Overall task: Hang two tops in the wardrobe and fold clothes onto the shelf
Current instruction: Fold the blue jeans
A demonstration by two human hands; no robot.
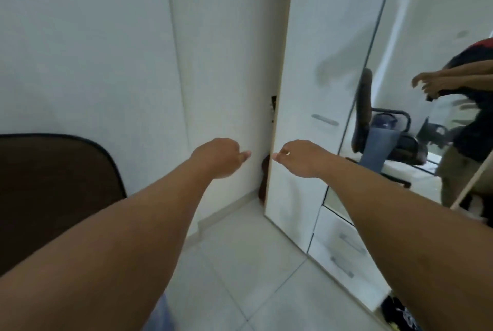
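The white wardrobe (306, 77) stands at the right with its doors closed; a grey handle (325, 120) sits on the left door and a mirror (394, 122) covers the neighbouring door. Both my arms reach forward. My left hand (221, 157) hovers in front of the white wall, fingers loosely curled, holding nothing. My right hand (301, 157) is at the wardrobe's left front edge, also loosely curled and holding nothing. A dark garment (400, 314) lies on the floor by the wardrobe's drawers (344, 253). A bit of blue cloth (160, 314) shows at the bottom edge.
A dark brown chair back (53, 184) stands at the left. A brown object (264, 184) sits in the gap between wall and wardrobe. The mirror reflects an office chair with blue jeans draped on it and me. Pale floor tiles (253, 264) lie underfoot.
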